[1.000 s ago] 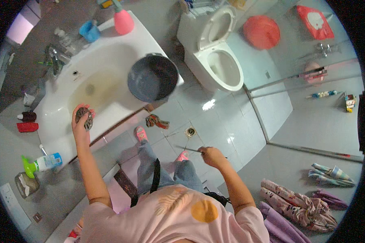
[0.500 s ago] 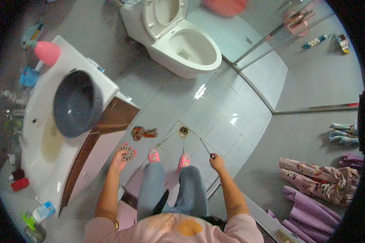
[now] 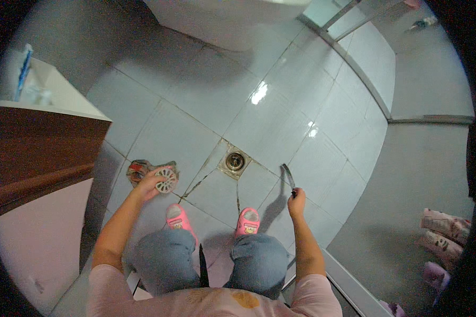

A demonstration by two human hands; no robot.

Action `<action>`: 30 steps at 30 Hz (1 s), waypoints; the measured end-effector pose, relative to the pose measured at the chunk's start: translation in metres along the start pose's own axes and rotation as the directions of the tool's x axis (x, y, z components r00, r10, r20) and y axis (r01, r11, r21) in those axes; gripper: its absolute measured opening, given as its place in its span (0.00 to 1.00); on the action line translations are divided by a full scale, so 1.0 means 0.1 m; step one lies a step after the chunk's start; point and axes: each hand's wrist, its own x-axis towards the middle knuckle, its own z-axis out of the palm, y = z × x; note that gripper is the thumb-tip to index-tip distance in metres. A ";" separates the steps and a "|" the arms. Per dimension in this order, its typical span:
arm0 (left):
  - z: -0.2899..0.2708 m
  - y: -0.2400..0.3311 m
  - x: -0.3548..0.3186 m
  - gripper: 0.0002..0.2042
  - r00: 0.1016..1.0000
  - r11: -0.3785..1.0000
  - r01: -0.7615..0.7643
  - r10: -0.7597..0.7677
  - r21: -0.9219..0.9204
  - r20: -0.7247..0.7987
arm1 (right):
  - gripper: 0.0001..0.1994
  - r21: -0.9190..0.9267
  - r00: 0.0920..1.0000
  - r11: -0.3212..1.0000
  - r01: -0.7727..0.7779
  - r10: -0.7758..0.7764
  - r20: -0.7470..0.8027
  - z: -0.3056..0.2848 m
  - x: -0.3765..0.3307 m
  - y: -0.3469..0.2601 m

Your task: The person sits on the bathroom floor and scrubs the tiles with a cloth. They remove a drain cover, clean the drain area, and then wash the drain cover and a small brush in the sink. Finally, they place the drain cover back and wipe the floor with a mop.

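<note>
In my left hand (image 3: pixel 147 186) is a round, pale slotted drain cover (image 3: pixel 166 181), gripped at its edge by thumb and fingers. Just behind that hand, a crumpled brown and reddish bag or rag (image 3: pixel 137 170) lies on the tiles, partly covered by the hand. My right hand (image 3: pixel 296 202) is closed round the black handle of a narrow, dark, slightly curved knife-like tool (image 3: pixel 288 175), its tip pointing away from me. Between the two hands, the uncovered floor drain (image 3: pixel 235 160) shows a round metal opening in a stained square frame. Both hands are apart from it.
My feet in pink slippers (image 3: pixel 248 223) stand before the drain. A toilet base (image 3: pixel 211 21) rises at the far side. At left stands a brown-fronted vanity cabinet (image 3: pixel 42 153). A metal sill (image 3: pixel 354 68) and patterned hanging cloth (image 3: pixel 444 227) are at right.
My body has lowered toward the floor, and the view has tilted down. The left hand with the drain cover is now over the crumpled bag or rag. Both hands keep their holds.
</note>
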 end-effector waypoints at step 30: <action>0.67 -0.97 0.90 0.19 0.990 0.983 0.139 -0.140 -0.121 0.003 | 0.08 0.612 0.607 0.479 -0.629 -0.188 0.772 1.13 -0.21 -1.14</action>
